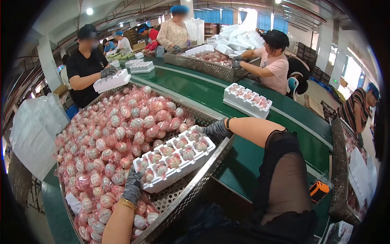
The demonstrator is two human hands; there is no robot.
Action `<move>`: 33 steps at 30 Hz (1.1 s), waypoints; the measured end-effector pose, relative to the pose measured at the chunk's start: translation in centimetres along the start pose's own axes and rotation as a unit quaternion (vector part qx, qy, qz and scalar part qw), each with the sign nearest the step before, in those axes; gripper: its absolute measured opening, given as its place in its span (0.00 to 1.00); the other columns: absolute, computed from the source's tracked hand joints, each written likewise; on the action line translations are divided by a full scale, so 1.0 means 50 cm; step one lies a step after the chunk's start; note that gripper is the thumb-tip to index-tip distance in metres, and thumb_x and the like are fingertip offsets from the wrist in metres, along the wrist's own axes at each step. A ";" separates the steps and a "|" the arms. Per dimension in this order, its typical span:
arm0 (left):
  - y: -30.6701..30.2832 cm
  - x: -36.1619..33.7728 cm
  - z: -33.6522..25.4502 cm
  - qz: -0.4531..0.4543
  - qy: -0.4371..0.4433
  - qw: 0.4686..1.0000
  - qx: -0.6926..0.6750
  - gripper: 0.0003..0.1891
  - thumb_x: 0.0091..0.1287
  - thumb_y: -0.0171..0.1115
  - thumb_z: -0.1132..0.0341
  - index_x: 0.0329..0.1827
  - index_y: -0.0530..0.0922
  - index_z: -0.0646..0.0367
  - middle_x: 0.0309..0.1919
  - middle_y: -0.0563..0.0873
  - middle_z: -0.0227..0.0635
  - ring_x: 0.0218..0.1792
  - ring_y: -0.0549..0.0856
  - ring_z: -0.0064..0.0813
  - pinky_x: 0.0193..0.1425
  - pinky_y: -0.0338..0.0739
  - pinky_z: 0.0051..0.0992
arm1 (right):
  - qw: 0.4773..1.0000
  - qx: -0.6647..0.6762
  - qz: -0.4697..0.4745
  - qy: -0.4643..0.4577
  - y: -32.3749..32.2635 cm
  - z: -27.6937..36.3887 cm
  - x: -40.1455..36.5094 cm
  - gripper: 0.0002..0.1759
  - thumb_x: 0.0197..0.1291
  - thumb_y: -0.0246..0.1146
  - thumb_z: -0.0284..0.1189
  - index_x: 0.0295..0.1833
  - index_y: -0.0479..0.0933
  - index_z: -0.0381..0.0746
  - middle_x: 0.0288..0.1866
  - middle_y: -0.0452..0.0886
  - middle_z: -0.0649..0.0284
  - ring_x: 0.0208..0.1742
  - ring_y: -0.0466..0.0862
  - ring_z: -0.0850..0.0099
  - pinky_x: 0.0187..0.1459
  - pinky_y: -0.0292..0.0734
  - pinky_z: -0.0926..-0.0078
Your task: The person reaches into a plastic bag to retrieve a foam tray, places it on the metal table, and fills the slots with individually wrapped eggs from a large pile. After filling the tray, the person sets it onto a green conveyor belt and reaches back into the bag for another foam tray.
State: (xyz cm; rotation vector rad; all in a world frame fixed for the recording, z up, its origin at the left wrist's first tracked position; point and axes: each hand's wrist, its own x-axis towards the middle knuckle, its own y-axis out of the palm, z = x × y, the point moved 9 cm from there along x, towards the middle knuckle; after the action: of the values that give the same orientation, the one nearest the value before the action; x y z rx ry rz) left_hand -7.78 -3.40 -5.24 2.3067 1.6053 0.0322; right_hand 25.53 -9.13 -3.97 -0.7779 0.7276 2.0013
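Observation:
A white foam egg tray (175, 179) rests tilted on the near edge of a perforated metal bin (205, 179). Its cups hold several eggs (188, 153) wrapped in clear and pinkish plastic. My left hand (133, 186), in a grey knit glove, is closed on the tray's near left end; its fingertips are partly hidden. At the opposite end, my gloved right hand (214, 128) grips the tray's far right corner. Loose wrapped eggs (107, 154) heap up across the bin, left of and beyond the tray.
A green conveyor belt (195, 87) runs behind the bin, carrying another filled foam tray (248, 99). Co-workers stand around it, one in black (87, 61) holding a tray, one in pink (276, 69) at another bin (203, 67). An orange-and-black device (319, 190) lies at right.

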 end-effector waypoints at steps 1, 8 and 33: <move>-0.006 0.005 0.007 0.000 -0.010 1.000 -0.004 0.25 0.62 0.65 0.67 0.62 0.68 0.57 0.52 0.78 0.34 0.48 0.78 0.26 0.47 0.77 0.25 | 1.000 -0.007 -0.012 -0.012 0.001 0.005 -0.005 0.44 0.51 0.59 0.63 0.65 0.64 0.46 0.62 0.73 0.61 0.62 0.71 0.68 0.63 0.65 0.65; -0.060 0.046 0.026 -0.015 0.075 0.992 0.100 0.24 0.62 0.63 0.69 0.62 0.69 0.54 0.52 0.77 0.35 0.48 0.78 0.26 0.46 0.77 0.27 | 0.987 0.030 -0.094 -0.125 0.064 0.062 -0.059 0.36 0.53 0.66 0.51 0.64 0.67 0.46 0.61 0.74 0.63 0.58 0.77 0.68 0.60 0.72 0.60; 0.333 -0.266 -0.302 0.318 0.068 0.929 0.178 0.21 0.64 0.62 0.65 0.59 0.73 0.63 0.51 0.81 0.36 0.53 0.79 0.27 0.61 0.71 0.29 | 0.500 0.357 -0.367 -0.698 -0.247 -0.447 -0.759 0.32 0.55 0.58 0.45 0.64 0.66 0.42 0.62 0.73 0.57 0.59 0.75 0.57 0.60 0.71 0.55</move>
State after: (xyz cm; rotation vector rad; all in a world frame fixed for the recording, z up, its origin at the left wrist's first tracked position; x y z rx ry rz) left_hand -0.62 -16.93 15.93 3.0789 0.8965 0.0570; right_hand 58.73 -38.44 7.49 0.9531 0.0447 0.7618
